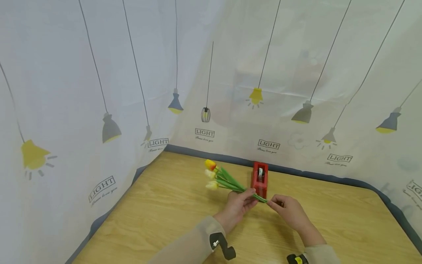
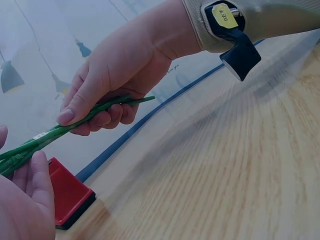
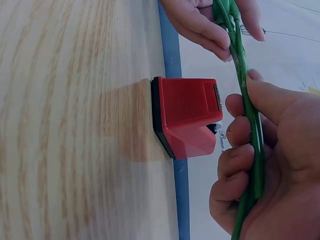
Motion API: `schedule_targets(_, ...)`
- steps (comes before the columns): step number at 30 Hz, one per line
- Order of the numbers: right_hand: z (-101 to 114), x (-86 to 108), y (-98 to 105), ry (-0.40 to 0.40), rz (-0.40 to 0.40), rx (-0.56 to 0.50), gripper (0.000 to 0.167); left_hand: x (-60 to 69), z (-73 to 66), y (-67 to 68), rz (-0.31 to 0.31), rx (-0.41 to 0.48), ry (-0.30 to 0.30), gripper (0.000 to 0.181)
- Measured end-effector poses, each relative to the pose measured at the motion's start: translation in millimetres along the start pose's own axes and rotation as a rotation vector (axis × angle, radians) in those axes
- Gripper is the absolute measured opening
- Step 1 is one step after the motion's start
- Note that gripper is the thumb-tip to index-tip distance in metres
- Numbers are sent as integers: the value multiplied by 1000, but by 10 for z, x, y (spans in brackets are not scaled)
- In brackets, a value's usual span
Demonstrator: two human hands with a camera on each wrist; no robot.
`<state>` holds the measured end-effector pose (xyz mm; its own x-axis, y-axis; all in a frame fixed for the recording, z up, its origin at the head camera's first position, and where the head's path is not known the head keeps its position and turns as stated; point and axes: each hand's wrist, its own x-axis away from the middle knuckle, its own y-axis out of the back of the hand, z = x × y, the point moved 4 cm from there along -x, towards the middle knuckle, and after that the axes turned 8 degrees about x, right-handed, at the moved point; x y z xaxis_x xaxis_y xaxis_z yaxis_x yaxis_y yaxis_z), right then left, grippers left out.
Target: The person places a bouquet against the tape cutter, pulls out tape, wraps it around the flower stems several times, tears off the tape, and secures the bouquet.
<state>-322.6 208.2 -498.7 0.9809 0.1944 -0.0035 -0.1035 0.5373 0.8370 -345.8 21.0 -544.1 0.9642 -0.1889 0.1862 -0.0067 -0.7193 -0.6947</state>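
Note:
Several artificial tulips with orange-yellow and pale heads (image 1: pixel 211 175) lie bunched, heads toward the left, in the head view. The left hand (image 1: pixel 234 207) holds the green stems (image 2: pixel 37 142) between thumb and fingers. Nearer the stem ends, the right hand (image 1: pixel 290 212) pinches the bundle; in the right wrist view this right hand (image 3: pixel 280 145) has its fingers curled round the stems (image 3: pixel 256 145). A small piece of clear tape seems to lie on the stems between the hands. Just behind the hands stands a red tape dispenser (image 1: pixel 259 187), its roll inside.
The wooden table (image 1: pixel 158 205) reaches to a hanging curtain (image 1: pixel 230 121) printed with lamps, at the back and left. A dark blue band (image 1: pixel 316 177) runs along the table's back edge. Both wrists wear black camera mounts over beige sleeves (image 1: pixel 188 242).

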Motion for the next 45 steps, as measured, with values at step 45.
schedule_targets(45,7,14,0,-10,123,-50,39,69,-45,-57,22,-59,-5,20)
